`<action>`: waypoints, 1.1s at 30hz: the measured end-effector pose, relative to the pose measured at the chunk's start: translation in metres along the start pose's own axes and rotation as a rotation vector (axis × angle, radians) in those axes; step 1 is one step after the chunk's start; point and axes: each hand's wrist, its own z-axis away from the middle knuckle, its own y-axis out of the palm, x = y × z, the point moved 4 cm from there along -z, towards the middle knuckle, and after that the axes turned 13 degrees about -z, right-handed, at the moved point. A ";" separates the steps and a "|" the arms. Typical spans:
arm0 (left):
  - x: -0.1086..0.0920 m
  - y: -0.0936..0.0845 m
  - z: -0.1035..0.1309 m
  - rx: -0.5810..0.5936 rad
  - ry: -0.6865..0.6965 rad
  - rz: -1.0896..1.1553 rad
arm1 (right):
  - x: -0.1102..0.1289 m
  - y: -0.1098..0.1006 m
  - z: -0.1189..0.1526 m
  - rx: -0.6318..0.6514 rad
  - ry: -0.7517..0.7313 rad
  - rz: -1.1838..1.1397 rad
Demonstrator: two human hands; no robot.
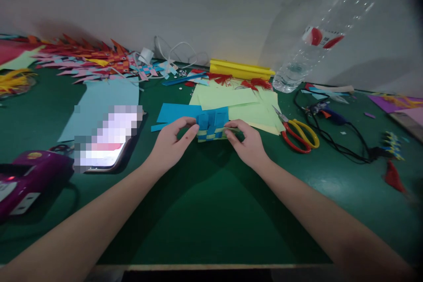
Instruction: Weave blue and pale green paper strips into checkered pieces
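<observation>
The green desk spreads out under both my arms, its back edge against a pale wall. Leaning on that wall, to the right of centre, is a clear plastic bottle with a red and white label. To my left a purple power strip shows a small red light, and just beside it a lit phone lies partly over a light blue sheet. Pale green sheets overlap near the middle, with a yellow strip behind them. Scissors with one red and one yellow handle lie at their right, the blades touching or very near the paper.

The woven blue and green paper piece is at the centre, in front of those sheets, held between my two hands. My left hand pinches its left end between thumb and fingers; my right hand grips its right end the same way.
</observation>
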 end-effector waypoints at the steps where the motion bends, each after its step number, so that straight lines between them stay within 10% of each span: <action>1: 0.000 0.001 0.000 0.000 0.013 -0.014 | 0.000 0.000 0.000 -0.001 -0.002 -0.002; 33: -0.001 0.014 -0.001 0.132 0.134 -0.255 | 0.004 -0.001 0.000 -0.019 -0.062 -0.066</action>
